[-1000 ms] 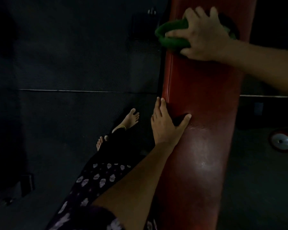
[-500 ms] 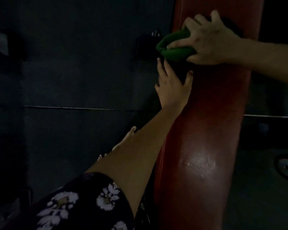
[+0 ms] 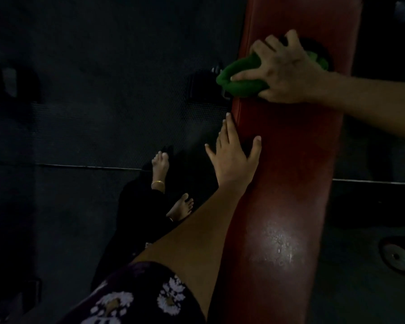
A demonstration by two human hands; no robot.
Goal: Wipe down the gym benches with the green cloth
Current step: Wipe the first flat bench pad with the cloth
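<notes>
1. Dim room, dark textured floor mats (image 3: 84,127) with a thin pale seam line running across.
2. Red padded bench (image 3: 288,183) runs up the frame, vinyl glossy, glare patch near its lower end.
3. Right hand (image 3: 288,73) grasps the bunched green cloth (image 3: 241,78), pressing it on the bench's far left edge.
4. Left hand (image 3: 234,157) released, fingers straight, resting flat on the bench's left side, thumb on top.
5. Bare feet (image 3: 160,163) on the mat left of the bench.
6. Metal disc (image 3: 396,256) on the floor, right.
</notes>
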